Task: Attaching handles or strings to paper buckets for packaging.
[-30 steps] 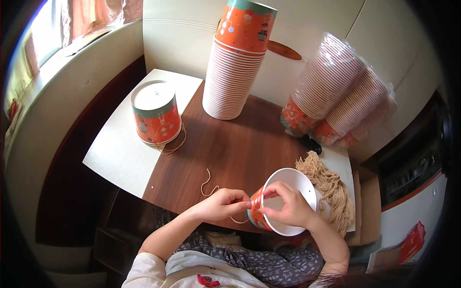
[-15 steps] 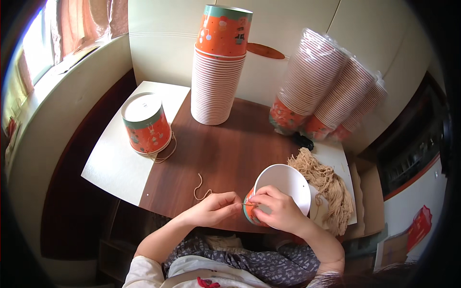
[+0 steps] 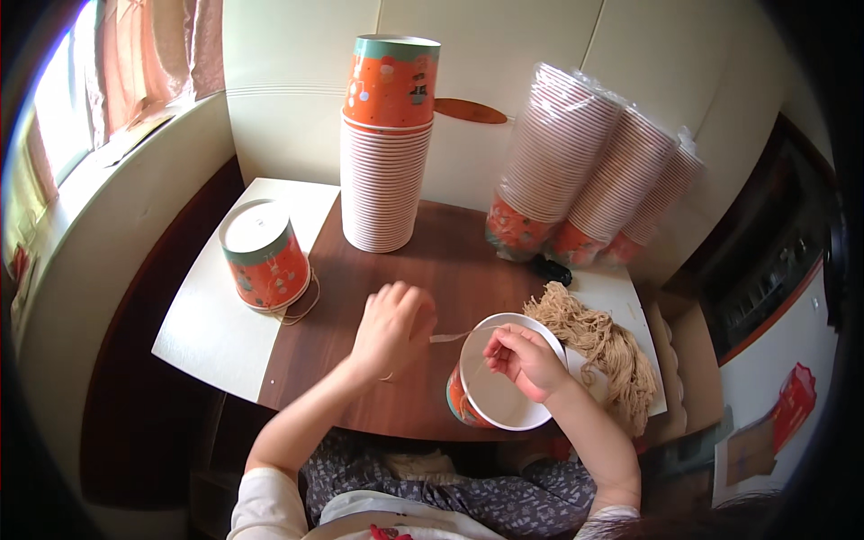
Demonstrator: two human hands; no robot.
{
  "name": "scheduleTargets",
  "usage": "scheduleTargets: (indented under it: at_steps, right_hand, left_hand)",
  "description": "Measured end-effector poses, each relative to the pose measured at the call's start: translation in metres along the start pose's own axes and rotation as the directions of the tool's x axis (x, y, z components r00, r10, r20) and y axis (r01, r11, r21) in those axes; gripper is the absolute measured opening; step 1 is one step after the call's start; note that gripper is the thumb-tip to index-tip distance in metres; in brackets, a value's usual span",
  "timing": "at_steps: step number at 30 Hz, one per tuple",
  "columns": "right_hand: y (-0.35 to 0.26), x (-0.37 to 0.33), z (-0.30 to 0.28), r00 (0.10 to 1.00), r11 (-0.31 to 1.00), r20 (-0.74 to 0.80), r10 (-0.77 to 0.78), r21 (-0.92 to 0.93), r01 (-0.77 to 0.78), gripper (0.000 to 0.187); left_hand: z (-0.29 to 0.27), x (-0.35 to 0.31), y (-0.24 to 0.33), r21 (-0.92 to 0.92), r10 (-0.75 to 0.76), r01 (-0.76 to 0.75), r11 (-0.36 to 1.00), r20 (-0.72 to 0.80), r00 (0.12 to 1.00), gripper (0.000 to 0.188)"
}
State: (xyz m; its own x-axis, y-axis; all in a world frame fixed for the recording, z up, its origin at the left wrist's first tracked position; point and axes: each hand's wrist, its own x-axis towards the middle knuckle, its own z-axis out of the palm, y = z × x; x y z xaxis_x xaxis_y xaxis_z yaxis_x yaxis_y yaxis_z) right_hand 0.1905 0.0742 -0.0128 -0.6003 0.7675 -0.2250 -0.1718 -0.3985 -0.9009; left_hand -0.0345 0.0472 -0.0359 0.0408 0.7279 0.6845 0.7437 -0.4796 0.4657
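An orange and green paper bucket [image 3: 456,399] with a white inside stands open side up near the front edge of the table. Above its rim my right hand [image 3: 529,358] is closed, with a thin tan cord [image 3: 450,339] pinched at its curled fingers. Smeared by motion, the cord runs across to my left hand [image 3: 389,331], raised over the table left of the bucket. That hand's thumb side is blurred, its fingers bent and apparently closed on the cord. A faint strand hangs from the right hand toward the bucket's wall. Under my left wrist a bit of cord shows.
A bundle of tan cords [image 3: 598,346] lies right of the bucket. An upside-down bucket [image 3: 270,270] with a cord loop sits at the left. Behind stand a tall bucket stack [image 3: 382,189] and several plastic-wrapped stacks [image 3: 558,148], with a small black object [image 3: 552,271] before them.
Both hands have lifted off the bucket's side and moved apart. The left went up and left, the right over the bucket's mouth, with the cord between them. The whole view has shifted slightly.
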Motion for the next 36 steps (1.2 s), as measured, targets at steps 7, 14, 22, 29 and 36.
scheduleTargets:
  at_steps: [7, 14, 22, 29, 36]
  right_hand:
    - [-0.001, 0.001, 0.001, 0.998, 1.0, 0.068, -0.009, -0.01, 0.01, 0.02]
    - [0.0, 0.001, 0.005, 0.993, 0.998, 0.112, 0.029, -0.063, -0.022, 0.019]
    - [0.005, 0.0, 0.003, 0.992, 0.994, 0.119, 0.038, -0.108, -0.025, 0.018]
    - [0.002, 0.001, 0.002, 0.994, 0.987, 0.11, 0.012, -0.158, 0.006, 0.017]
    - [0.0, -0.002, 0.004, 0.993, 0.982, 0.11, 0.051, -0.186, -0.03, 0.015]
  left_hand:
    - [0.006, -0.064, 0.045, -0.506, -0.266, 0.438, 0.743, 0.378, 0.887, 0.025]
    - [0.045, -0.095, 0.056, -0.657, -0.394, 0.623, 0.424, 0.486, 0.78, 0.018]
    - [0.046, -0.091, 0.057, -0.687, -0.413, 0.608, 0.398, 0.458, 0.787, 0.013]
    - [0.034, -0.091, 0.044, -0.872, -0.205, 0.293, 0.393, 0.228, 0.952, 0.003]
    - [0.033, -0.076, 0.029, -0.975, -0.02, 0.215, -0.061, 0.217, 0.976, 0.004]
